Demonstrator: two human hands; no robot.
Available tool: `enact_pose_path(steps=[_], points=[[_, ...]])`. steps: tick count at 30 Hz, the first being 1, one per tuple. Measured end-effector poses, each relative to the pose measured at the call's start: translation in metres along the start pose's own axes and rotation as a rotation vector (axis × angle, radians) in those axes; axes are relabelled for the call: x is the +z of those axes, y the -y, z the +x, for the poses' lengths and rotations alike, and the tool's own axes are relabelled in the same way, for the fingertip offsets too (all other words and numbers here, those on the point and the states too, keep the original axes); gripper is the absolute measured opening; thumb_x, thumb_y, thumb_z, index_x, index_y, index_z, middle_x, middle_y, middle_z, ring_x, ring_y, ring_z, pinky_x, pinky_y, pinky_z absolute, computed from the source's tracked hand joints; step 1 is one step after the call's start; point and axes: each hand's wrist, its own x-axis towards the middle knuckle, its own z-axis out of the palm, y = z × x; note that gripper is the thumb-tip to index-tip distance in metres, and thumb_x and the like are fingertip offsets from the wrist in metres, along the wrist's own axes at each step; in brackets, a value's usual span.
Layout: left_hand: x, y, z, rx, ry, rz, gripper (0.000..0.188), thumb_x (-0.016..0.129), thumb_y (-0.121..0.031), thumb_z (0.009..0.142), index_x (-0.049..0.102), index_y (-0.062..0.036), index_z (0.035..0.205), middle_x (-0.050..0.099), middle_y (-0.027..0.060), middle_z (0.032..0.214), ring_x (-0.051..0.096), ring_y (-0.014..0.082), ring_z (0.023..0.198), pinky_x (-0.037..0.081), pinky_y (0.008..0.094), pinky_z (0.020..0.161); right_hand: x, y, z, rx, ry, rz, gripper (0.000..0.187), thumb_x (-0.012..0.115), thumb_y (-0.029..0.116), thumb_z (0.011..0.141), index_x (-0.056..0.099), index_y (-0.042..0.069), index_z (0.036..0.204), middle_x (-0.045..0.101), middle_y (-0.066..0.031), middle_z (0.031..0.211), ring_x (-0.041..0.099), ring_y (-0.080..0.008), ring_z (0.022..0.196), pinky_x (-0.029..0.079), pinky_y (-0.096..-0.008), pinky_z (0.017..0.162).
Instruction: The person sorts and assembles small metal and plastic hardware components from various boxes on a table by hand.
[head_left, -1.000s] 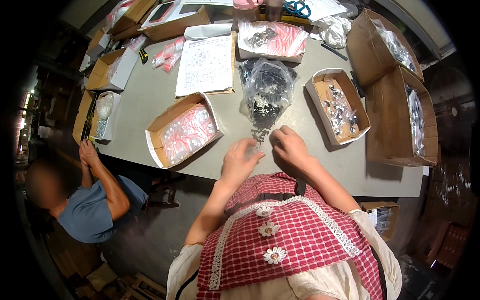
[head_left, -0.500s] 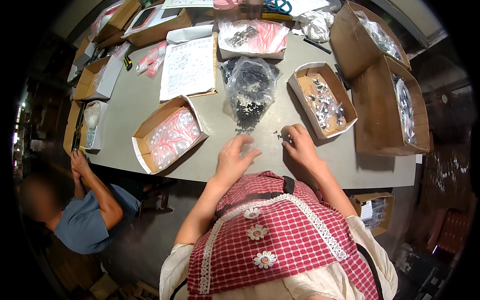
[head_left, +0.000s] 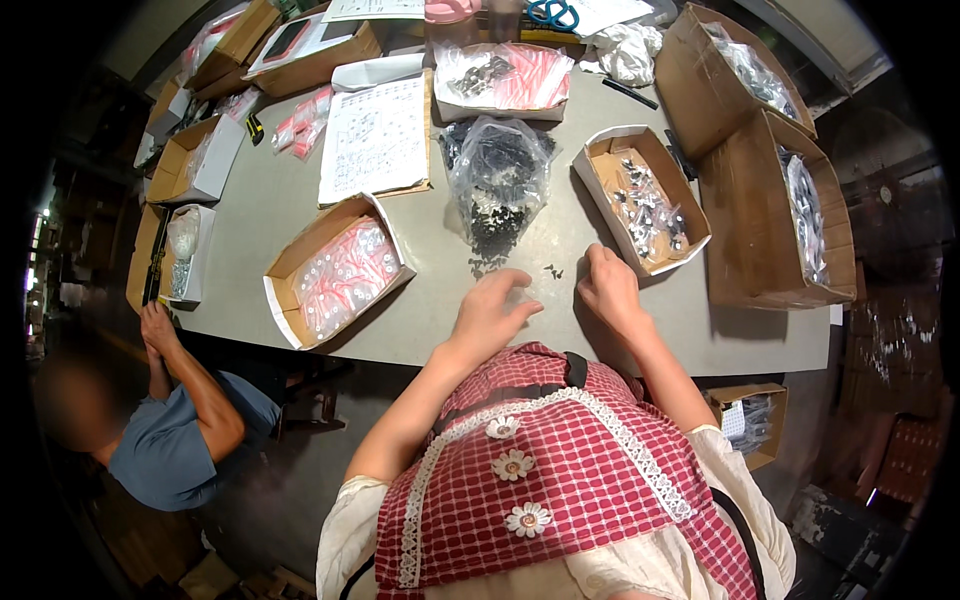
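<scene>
My left hand (head_left: 493, 315) is just above the table in front of my apron, its thumb and fingers curved around a small clear plastic bag (head_left: 516, 296) that shows only faintly. To its right, my right hand (head_left: 612, 290) has its fingers pressed together beside the near end of a carton tray; what they hold, if anything, is hidden. Between the hands lie a few loose small black pieces (head_left: 553, 271), resembling short screws. Beyond my left hand, a large clear bag (head_left: 500, 175) lies with its mouth toward me, and many such black pieces (head_left: 492, 232) spill from it.
An open carton tray (head_left: 640, 262) at right holds small filled bags. Another tray (head_left: 290, 322) at left contains red-edged bags with white pieces. Behind stand a box of bags (head_left: 500, 108), paper sheets (head_left: 372, 140) and tall cartons (head_left: 735, 250). A person (head_left: 185, 430) sits at left.
My left hand has moved slightly right. My right hand has drawn away from the few loose black pieces, its fingers now closer together, leaving those pieces in plain sight.
</scene>
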Motion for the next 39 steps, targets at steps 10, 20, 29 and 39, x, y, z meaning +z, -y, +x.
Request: enact_pose_path(steps=[10, 20, 29, 39], points=[[0.010, 0.005, -0.001, 0.107, -0.008, 0.042, 0.034, 0.080, -0.019, 0.078, 0.064, -0.0029, 0.104, 0.067, 0.0116, 0.096, 0.065, 0.0253, 0.082, 0.052, 0.0342, 0.072, -0.010, -0.007, -0.014, -0.118, 0.135, 0.022, 0.022, 0.058, 0.003, 0.076, 0.056, -0.002, 0.098, 0.061, -0.0211, 0.093, 0.062, -0.0389, 0.093, 0.052, -0.0458, 0.078], [0.010, 0.000, 0.000, 0.114, 0.005, -0.001, 0.036, 0.080, -0.018, 0.078, 0.064, -0.0030, 0.106, 0.068, 0.0115, 0.099, 0.067, 0.0255, 0.087, 0.054, 0.0347, 0.076, -0.025, 0.013, -0.016, -0.021, 0.225, 0.397, 0.021, 0.062, 0.002, 0.075, 0.060, 0.000, 0.096, 0.064, -0.0143, 0.093, 0.064, -0.0306, 0.087, 0.053, -0.0375, 0.077], [0.008, -0.006, -0.001, 0.098, 0.026, -0.109, 0.036, 0.078, -0.012, 0.079, 0.064, -0.0028, 0.111, 0.070, 0.0109, 0.103, 0.069, 0.0230, 0.094, 0.054, 0.0331, 0.083, -0.048, 0.051, -0.016, -0.342, -0.121, 0.714, 0.023, 0.068, -0.001, 0.081, 0.064, 0.000, 0.104, 0.065, -0.0116, 0.096, 0.066, -0.0226, 0.083, 0.053, -0.0315, 0.076], [0.013, 0.004, -0.003, -0.043, -0.008, -0.216, 0.029, 0.076, -0.010, 0.083, 0.064, -0.0015, 0.108, 0.072, 0.0073, 0.104, 0.068, 0.0144, 0.086, 0.055, 0.0290, 0.077, 0.011, 0.024, 0.001, -0.075, -0.019, 0.213, 0.025, 0.070, 0.023, 0.082, 0.058, 0.001, 0.088, 0.061, -0.0180, 0.087, 0.064, -0.0390, 0.077, 0.052, -0.0471, 0.071]])
